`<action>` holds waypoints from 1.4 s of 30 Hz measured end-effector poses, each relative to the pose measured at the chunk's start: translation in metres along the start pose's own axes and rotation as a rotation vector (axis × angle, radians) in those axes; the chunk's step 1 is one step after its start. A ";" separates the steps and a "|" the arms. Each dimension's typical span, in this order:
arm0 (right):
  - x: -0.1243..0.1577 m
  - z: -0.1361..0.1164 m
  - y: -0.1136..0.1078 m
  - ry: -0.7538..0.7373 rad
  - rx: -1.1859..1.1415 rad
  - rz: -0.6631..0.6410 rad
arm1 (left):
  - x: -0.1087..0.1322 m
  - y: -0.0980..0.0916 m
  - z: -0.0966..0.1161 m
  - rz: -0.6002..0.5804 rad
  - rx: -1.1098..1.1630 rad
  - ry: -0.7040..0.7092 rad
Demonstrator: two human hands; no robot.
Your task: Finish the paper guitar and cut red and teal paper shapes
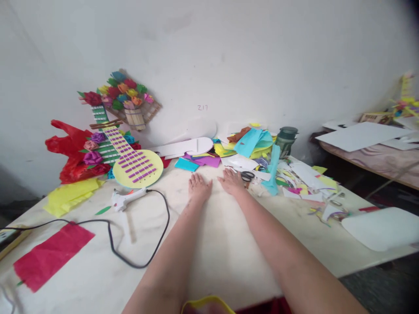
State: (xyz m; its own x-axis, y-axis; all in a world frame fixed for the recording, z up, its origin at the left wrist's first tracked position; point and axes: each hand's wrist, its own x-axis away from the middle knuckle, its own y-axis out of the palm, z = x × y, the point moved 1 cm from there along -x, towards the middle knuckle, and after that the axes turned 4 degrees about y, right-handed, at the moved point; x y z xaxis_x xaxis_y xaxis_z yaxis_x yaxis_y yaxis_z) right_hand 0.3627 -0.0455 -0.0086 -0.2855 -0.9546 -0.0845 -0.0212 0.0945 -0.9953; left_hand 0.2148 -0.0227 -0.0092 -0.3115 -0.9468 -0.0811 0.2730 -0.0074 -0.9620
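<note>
Both arms reach forward over the pale tabletop (219,244). My left hand (199,187) lies palm down on it, fingers stretched out, with nothing in it. Just beyond its fingertips is a folded blue paper (186,164). My right hand (231,181) also rests flat, fingers extended and holding nothing. Close to its right lies a pair of scissors (248,175) with dark handles, partly among paper scraps. Left of my hands are a white glue gun (126,199) with a black cord and a yellow paper guitar shape (139,169) with purple strips.
Paper flowers (122,91) and a red plastic bag (70,150) stand at the back left. Red crepe paper (54,255) lies front left. A dark green bottle (287,140), paper scraps (304,183) and a white board (382,229) are on the right. The wall rises behind.
</note>
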 end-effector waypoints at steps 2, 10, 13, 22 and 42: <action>0.001 0.000 0.000 0.008 -0.007 0.011 | 0.001 0.000 0.009 -0.028 0.023 0.062; 0.004 0.001 -0.003 0.051 -0.035 0.059 | 0.005 -0.010 0.012 -0.031 0.846 0.286; 0.005 0.000 -0.006 0.006 -0.034 0.156 | 0.003 -0.016 -0.008 0.291 1.003 0.106; 0.025 -0.070 -0.001 -0.435 -0.099 -0.025 | 0.004 -0.022 -0.047 0.623 0.719 -0.320; -0.009 0.000 0.000 0.074 0.016 0.119 | 0.001 -0.020 -0.046 0.539 0.732 -0.317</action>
State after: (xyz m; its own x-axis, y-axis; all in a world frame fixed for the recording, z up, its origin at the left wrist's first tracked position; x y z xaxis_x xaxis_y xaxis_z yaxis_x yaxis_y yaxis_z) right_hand 0.3650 -0.0363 -0.0077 -0.3553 -0.9134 -0.1988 0.0324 0.2005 -0.9792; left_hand 0.1669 -0.0082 -0.0016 0.2528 -0.9239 -0.2873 0.8412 0.3566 -0.4065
